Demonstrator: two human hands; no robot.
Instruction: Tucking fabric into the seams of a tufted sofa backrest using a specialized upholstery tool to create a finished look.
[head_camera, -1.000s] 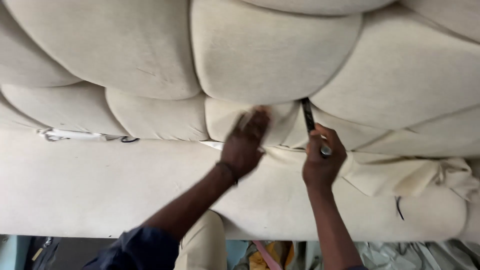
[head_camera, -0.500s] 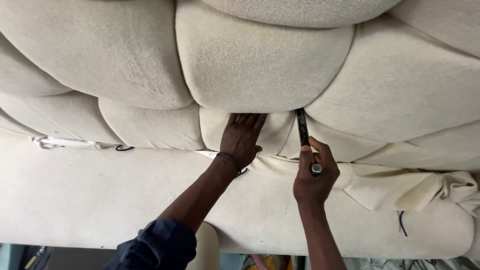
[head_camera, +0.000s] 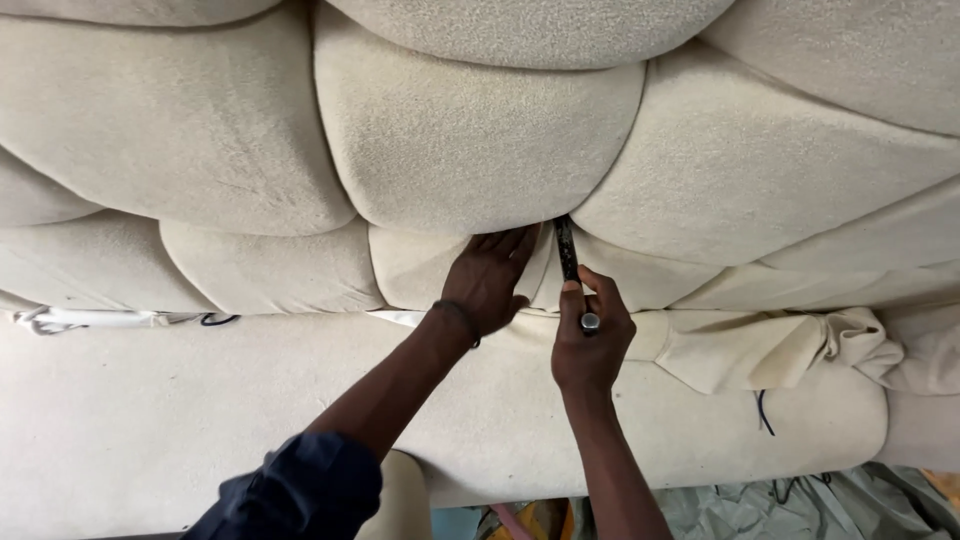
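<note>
A large cream upholstered piece with puffy tufted cushions (head_camera: 470, 140) fills the view. My left hand (head_camera: 492, 280) lies flat on a lower cushion, fingertips pushed into the crease under the big middle cushion. A dark band circles that wrist. My right hand (head_camera: 590, 335) grips a slim dark tool with a round metal end (head_camera: 568, 255). Its tip is pushed up into the same crease, just right of my left fingers.
Loose cream fabric (head_camera: 790, 345) is bunched at the right on the padded lower roll (head_camera: 180, 420). A dark thread (head_camera: 762, 412) hangs there. A white strap and a dark loop (head_camera: 90, 320) lie at the left seam. Crumpled greenish sheeting (head_camera: 800, 505) shows below.
Both hands have moved up toward the crease. My left hand went from hovering to pressing its fingers into the seam, and the tool's tip went deeper into it.
</note>
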